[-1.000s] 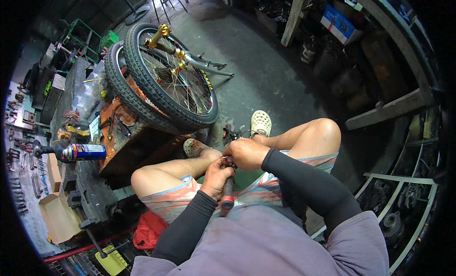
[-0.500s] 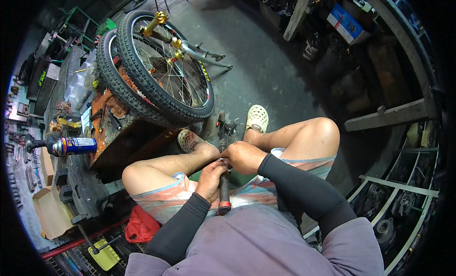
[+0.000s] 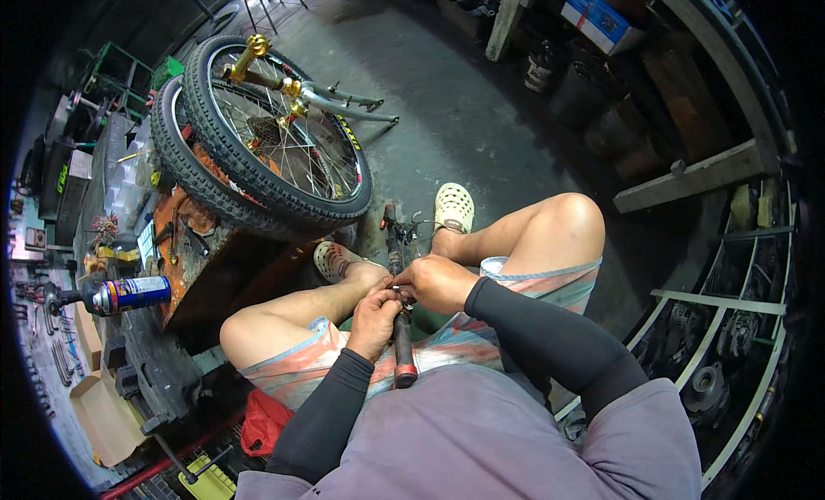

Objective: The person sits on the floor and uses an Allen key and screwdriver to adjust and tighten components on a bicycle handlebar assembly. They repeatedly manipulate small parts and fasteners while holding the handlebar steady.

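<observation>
A black bicycle handlebar point(image 3: 402, 345) with red-tipped grips lies across my lap, running from my belly out between my knees. My left hand point(image 3: 375, 319) is closed around the bar near its middle. My right hand point(image 3: 436, 281) is closed on a small part on the bar just above the left hand; its fingers hide what the part is. Both arms wear black sleeves. I sit with bare knees apart and pale clogs point(image 3: 453, 208) on my feet.
Two spoked bicycle wheels point(image 3: 266, 147) with black tyres lean on an orange workbench point(image 3: 202, 251) at left. A blue spray can point(image 3: 129, 294) lies further left among wrenches. A red rag point(image 3: 262, 423) sits below my left thigh. Metal racks point(image 3: 730, 328) stand at right, grey concrete floor point(image 3: 481, 130) ahead.
The view has tilted a little, so wheels and bench sit further up and left. My hands stay together on the handlebar, with only small finger movement.
</observation>
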### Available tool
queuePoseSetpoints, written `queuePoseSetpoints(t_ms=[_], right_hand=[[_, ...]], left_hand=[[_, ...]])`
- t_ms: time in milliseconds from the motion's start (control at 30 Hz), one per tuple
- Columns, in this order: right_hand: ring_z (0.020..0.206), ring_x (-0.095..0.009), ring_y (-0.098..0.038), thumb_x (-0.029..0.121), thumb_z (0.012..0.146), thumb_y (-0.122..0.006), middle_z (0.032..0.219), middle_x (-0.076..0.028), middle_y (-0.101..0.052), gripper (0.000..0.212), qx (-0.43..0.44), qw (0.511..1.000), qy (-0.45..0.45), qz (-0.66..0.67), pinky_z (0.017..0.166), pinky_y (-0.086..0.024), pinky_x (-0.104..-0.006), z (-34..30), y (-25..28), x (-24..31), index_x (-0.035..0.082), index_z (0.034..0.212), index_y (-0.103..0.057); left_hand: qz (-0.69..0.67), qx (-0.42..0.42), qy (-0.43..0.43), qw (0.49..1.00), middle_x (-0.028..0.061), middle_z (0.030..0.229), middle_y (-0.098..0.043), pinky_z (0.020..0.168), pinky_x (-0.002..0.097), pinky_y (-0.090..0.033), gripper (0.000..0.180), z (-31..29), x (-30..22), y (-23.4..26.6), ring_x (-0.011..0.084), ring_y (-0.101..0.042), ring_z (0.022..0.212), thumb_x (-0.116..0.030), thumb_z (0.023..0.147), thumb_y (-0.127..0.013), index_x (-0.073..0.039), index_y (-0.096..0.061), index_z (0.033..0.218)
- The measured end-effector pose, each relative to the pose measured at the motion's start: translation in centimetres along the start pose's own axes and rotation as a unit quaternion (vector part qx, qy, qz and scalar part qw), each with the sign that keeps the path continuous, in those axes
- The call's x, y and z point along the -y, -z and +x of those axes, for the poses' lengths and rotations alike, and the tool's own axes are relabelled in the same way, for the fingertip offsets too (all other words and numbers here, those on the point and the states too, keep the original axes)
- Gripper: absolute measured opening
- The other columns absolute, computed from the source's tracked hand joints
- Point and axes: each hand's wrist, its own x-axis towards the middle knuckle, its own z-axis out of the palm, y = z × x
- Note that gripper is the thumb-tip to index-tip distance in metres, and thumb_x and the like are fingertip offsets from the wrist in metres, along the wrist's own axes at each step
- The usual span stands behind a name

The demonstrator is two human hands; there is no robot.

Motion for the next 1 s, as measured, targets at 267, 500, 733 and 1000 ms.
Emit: queuePoseSetpoints(t_ms=[267, 500, 733, 1000], right_hand=[[0.097, -0.044, -0.076, 0.010, 0.089, -0.067, 0.098, -0.027, -0.077, 0.030, 0.006, 0.998, -0.023, -0.060, 0.087, -0.060, -0.0531, 0.1, -0.3, -0.5, 0.009, 0.116, -0.081], [0.096, -0.043, -0.076, 0.009, 0.088, -0.067, 0.097, -0.027, -0.077, 0.031, 0.020, 0.994, -0.014, -0.106, 0.086, -0.060, -0.0526, 0.2, 0.1, 0.6, 0.008, 0.116, -0.081], [0.097, -0.044, -0.075, 0.012, 0.094, -0.067, 0.096, -0.026, -0.077, 0.024, -0.028, 0.999, -0.013, -0.041, 0.087, -0.058, -0.0525, -0.6, -0.9, -0.6, 0.004, 0.111, -0.080], [0.103, -0.046, -0.073, 0.018, 0.099, -0.063, 0.103, -0.030, -0.075, 0.027, -0.014, 0.997, -0.080, 0.019, 0.093, -0.057, -0.0533, -0.7, -0.8, -0.4, -0.003, 0.111, -0.075]], left_hand=[[-0.043, 0.026, 0.021, 0.998, 0.0190, 0.145, -0.062, 0.098, 0.0291, -0.055, 0.019, -0.2, -1.1, -0.2, 0.0203, -0.066, 0.120, -0.009, 0.092, -0.068, 0.007, -0.074, 0.101], [0.016, -0.002, 0.028, 0.999, 0.0070, 0.104, -0.071, 0.080, 0.0281, -0.053, 0.017, -0.3, -0.7, 0.0, 0.0128, -0.066, 0.089, -0.007, 0.094, -0.064, 0.003, -0.073, 0.105], [0.024, -0.001, 0.034, 0.999, 0.0097, 0.107, -0.072, 0.078, 0.0298, -0.054, 0.015, -0.3, -0.6, 0.0, 0.0136, -0.067, 0.091, -0.010, 0.094, -0.066, 0.003, -0.071, 0.101], [0.226, -0.011, -0.073, 0.971, 0.0252, 0.149, -0.061, 0.093, 0.0339, -0.056, 0.016, 0.9, -0.9, 0.2, 0.0239, -0.070, 0.113, -0.009, 0.084, -0.076, 0.005, -0.074, 0.092]])
